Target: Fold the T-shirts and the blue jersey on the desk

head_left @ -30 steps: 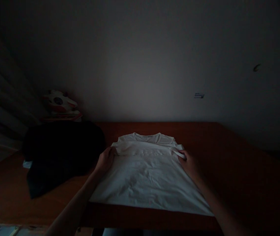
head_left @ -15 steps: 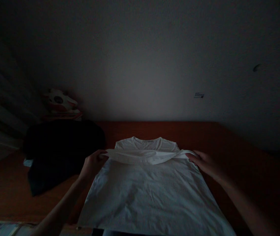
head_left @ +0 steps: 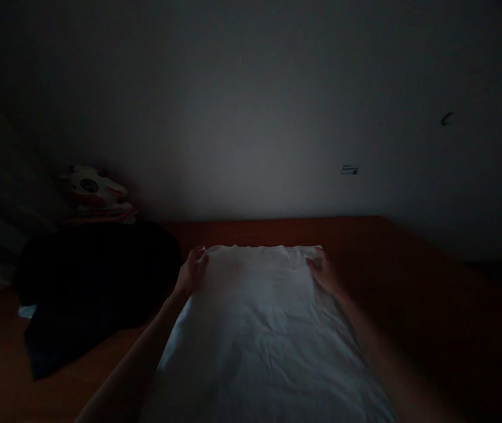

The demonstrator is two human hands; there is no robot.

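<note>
Wooden table (head_left: 410, 282) — hands on unmarked shirt (head_left: 260, 329)

You're working in very dim light; only the white cloth (head_left: 260, 317) and the wall's middle catch a faint glow. Corners fall to black, detail is soft and grainy, and edges bow outward.

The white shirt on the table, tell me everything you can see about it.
The white shirt is a pale, soft-looking fabric garment lying flat on the reddish-brown table, lightly wrinkled. Its far edge runs straight across; no collar or sleeves show in this dim view, so it looks folded over. The near end runs out of the picture. The left hand rests at its far left corner and the right hand at its far right corner, fingers on the cloth. A dark garment lies to its left, seemingly apart.
</note>
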